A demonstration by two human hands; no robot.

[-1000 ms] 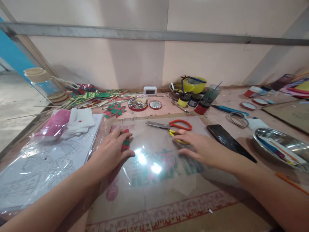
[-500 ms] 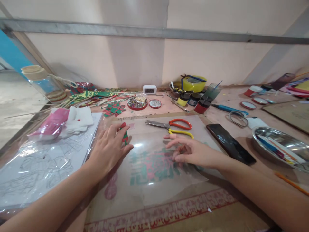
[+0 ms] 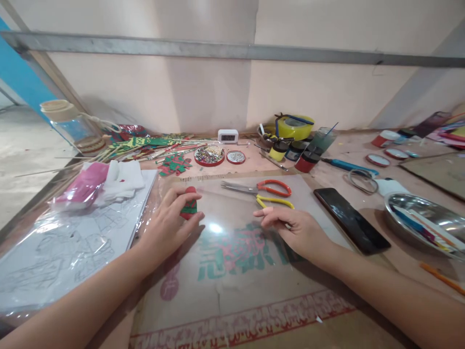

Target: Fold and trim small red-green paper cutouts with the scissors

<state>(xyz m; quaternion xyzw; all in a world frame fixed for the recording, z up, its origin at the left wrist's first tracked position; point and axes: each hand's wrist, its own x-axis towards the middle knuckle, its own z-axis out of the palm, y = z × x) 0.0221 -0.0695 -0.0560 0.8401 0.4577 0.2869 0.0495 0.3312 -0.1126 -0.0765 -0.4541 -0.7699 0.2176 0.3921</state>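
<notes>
Looks like a handling step — left hand (image 3: 167,220) half-curled round the red-and-green piece (image 3: 189,207), well in from the left edge of the bench (image 3: 251,165), right hand (image 3: 300,232) loosely curled by the scissors (image 3: 253,190), can't tell if either grip's pinching — so next probably needs a steady hold.

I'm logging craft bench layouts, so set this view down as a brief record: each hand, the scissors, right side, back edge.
Left hand: at a small red-and-green piece; grip unclear
Right hand: loosely curled, nothing visibly held
Scissors: just beyond the right hand, blades pointing left, one handle red, one yellow
Right side: smartphone; metal bowl holding pen-like items
Back edge: white digital clock, by the wall
</notes>
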